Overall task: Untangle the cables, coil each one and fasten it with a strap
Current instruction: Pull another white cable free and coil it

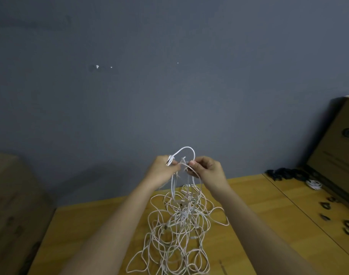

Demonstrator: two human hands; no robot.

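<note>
A tangle of thin white and pale pink cables [177, 231] hangs from my hands down onto the wooden table [259, 211]. My left hand [161, 169] pinches a white cable at the top of the tangle. My right hand [205, 168] pinches strands just beside it. A white loop [186, 150] arches between the two hands above them. Both hands are raised above the table in front of the grey wall. Small black straps [348, 228] lie on the table at the right.
A cardboard box [340, 147] leans at the right, with black coiled cables [288, 174] and one white coil [314, 184] at its foot. Another cardboard box [13, 205] stands at the left, beside the table's edge. The grey wall is right behind the table.
</note>
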